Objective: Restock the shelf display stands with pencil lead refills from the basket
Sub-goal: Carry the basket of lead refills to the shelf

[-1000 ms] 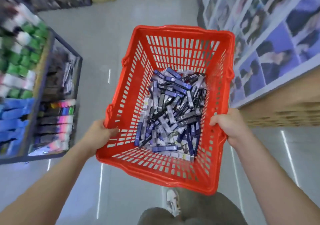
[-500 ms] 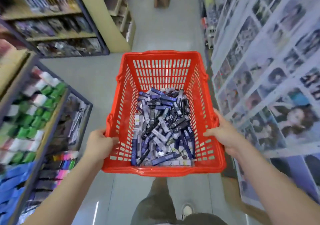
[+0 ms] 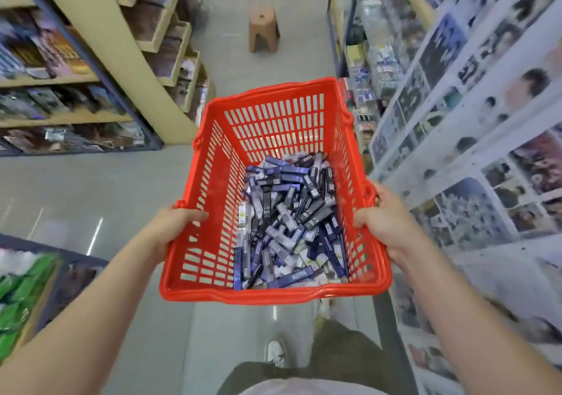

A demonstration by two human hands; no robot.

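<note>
I carry a red slatted plastic basket [image 3: 267,120] in front of me, above the aisle floor. My left hand [image 3: 170,227] grips its left rim and my right hand [image 3: 386,221] grips its right rim. Inside lies a loose heap of pencil lead refills [image 3: 289,221], slim blue, purple and black packs, piled toward the right side of the basket's bottom. No display stand for the refills is clearly recognisable among the blurred shelves.
Shelves of packaged goods [image 3: 60,96] line the left of the aisle, with a green-stocked rack [image 3: 21,288] at lower left. A wall of printed pictures [image 3: 474,120] runs along the right. A brown plastic stool [image 3: 264,26] stands on the grey floor ahead.
The view has lifted and swung along the aisle as I walk. The basket stays in both hands and sits more level now. The stool and far shelves have come into sight.
</note>
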